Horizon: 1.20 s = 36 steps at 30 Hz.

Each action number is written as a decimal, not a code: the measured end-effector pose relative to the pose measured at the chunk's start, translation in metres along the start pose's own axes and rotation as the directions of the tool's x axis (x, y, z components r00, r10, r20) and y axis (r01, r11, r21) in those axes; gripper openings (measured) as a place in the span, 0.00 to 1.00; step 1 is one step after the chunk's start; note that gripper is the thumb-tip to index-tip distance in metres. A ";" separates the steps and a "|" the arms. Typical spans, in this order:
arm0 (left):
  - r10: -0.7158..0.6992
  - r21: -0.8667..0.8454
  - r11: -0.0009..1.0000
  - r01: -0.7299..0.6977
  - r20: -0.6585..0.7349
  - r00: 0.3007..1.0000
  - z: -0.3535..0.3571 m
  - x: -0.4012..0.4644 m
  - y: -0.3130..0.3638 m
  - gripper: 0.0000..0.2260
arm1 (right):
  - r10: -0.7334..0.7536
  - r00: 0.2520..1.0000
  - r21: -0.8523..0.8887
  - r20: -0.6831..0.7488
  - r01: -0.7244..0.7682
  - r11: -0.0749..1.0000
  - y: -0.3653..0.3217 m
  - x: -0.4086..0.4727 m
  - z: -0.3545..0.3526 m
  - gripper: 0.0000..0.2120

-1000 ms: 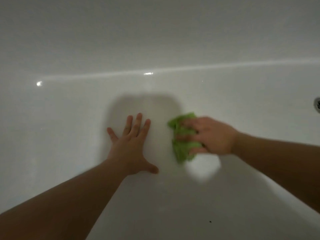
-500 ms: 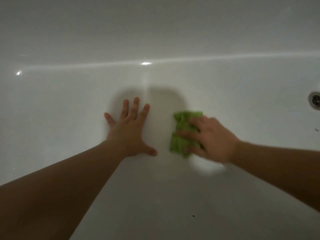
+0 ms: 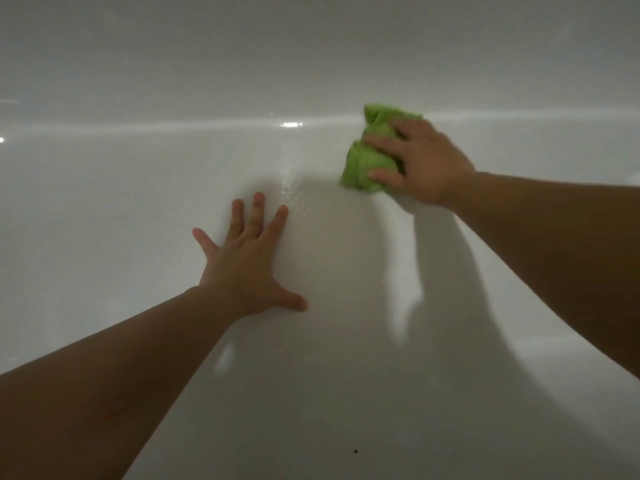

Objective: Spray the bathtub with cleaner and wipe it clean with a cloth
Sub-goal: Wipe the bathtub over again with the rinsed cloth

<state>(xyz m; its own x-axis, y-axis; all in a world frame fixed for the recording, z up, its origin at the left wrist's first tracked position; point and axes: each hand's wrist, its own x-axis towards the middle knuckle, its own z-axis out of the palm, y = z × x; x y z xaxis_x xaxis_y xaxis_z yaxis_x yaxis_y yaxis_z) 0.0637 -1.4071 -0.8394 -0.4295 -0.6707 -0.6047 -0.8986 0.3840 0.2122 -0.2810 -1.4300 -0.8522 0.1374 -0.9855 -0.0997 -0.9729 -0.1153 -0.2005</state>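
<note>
Fingers of my right hand (image 3: 420, 164) curl over the bunched green cloth (image 3: 372, 157) and press it to the far wall of the white bathtub (image 3: 104, 188), just under the bright line of its upper edge.

Left of it and nearer to me, my left hand (image 3: 247, 261) lies flat on the tub with its fingers straight and spread, grasping nothing, propping my lean. Small wet glints (image 3: 291, 188) show between the two hands, so I judge that patch is not yet wiped. To wipe well I should keep the cloth flat under my palm, press evenly, work in overlapping passes from that edge down toward me, and hold my weight steady on the braced hand, since the wet surface may be slippery. No spray bottle is in view.
</note>
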 end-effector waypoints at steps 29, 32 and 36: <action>-0.044 -0.007 0.999 0.044 -0.042 0.998 0.001 0.022 0.061 0.66 | 0.138 0.990 0.040 -0.005 -0.138 0.990 0.057 -0.016 -0.018 0.32; -0.061 -0.013 0.998 0.060 -0.046 0.997 -0.001 0.021 0.069 0.65 | 0.043 0.998 0.075 0.039 -0.046 0.996 0.032 -0.067 0.005 0.29; -0.060 -0.015 0.998 0.059 -0.048 0.997 0.004 0.012 0.082 0.56 | -0.239 0.951 0.133 0.197 0.216 0.967 -0.006 -0.172 0.013 0.27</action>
<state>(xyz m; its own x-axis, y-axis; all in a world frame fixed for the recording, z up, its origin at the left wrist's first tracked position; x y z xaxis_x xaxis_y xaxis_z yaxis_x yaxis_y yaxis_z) -0.0153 -1.3814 -0.8324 -0.3791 -0.7223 -0.5785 -0.9236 0.3343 0.1878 -0.2968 -1.2580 -0.8468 0.3999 -0.8848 -0.2391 -0.8868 -0.3077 -0.3447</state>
